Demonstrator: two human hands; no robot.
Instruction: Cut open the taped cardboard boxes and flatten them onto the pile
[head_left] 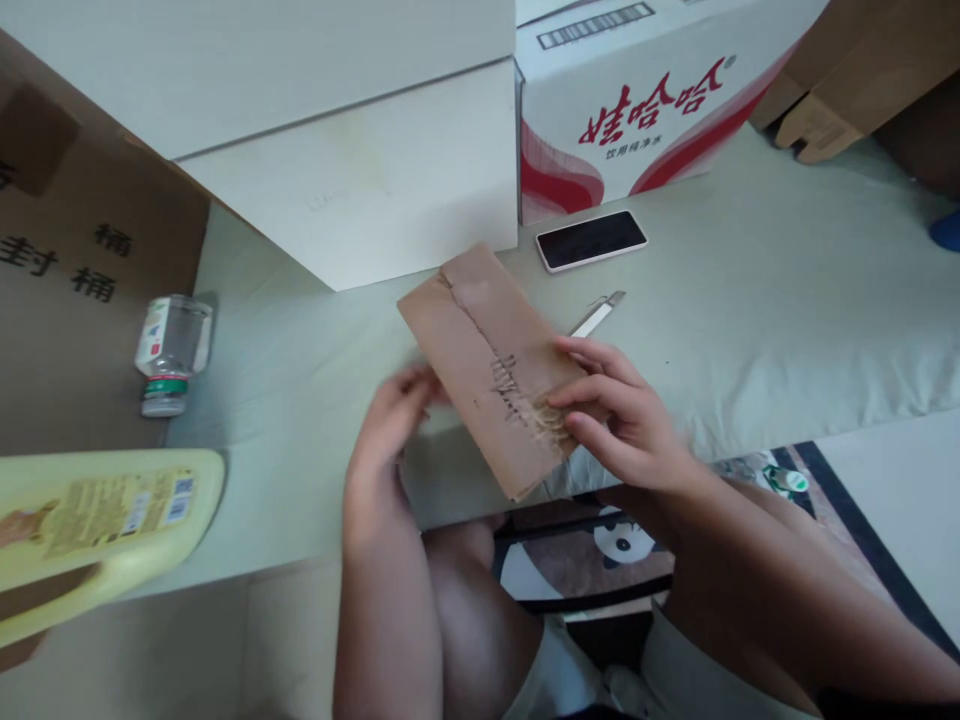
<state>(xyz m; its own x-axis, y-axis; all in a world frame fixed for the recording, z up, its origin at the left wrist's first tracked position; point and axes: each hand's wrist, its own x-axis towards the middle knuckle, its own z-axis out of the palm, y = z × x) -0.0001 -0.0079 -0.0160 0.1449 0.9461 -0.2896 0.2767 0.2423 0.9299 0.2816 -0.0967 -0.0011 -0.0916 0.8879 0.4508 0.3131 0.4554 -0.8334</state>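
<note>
Cardboard piece [487,360]: held up over the mattress's [750,330] near edge.
Left hand [394,420]: clamped on its underside edge.
Right hand [619,415]: fingers pressed together on the frayed cut.
Risk: cardboard likely tears along slits; knife [598,314] lies just beyond.

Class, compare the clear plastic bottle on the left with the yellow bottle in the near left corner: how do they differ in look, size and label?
The clear plastic bottle is see-through with a green band near its cap; the yellow bottle is opaque pale yellow. The clear one looks much smaller and shows whole; the yellow one is cut off by the picture's edge. Both lie on their sides and carry printed labels.
</note>
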